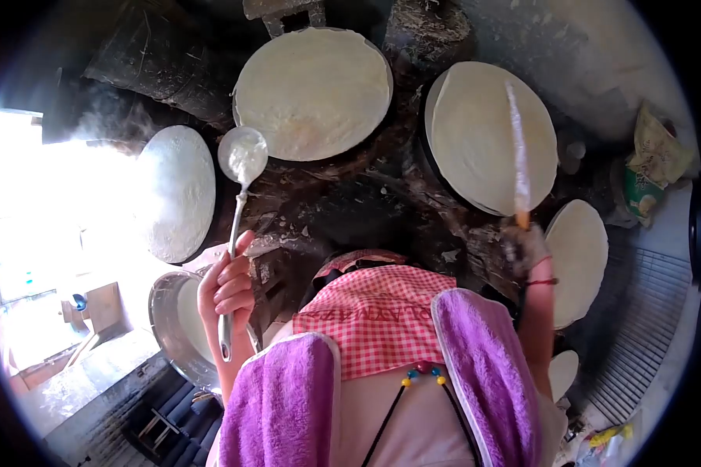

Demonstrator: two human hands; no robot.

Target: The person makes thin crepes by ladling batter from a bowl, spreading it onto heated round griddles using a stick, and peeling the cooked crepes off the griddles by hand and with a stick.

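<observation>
My left hand (230, 288) is closed round the handle of a metal ladle (243, 156), whose round bowl is wet with pale batter. The bowl is held near the left edge of a griddle carrying a large thin pancake (311, 93). My right hand (528, 243), blurred and with a red band at the wrist, grips the wooden handle of a long, narrow spatula (516, 148). Its pale blade lies over a second griddle, across a stack of thin round pancakes (475, 132). Below my left hand, a metal pot (160, 311) contains whitish batter.
At the left, another griddle holds a pale round sheet (177, 194), with steam behind it. More pancakes (580, 265) lie beyond my right forearm. Logs (428, 35) stand at the back, and a printed bag (654, 159) is at the far right beside a slatted surface (639, 335).
</observation>
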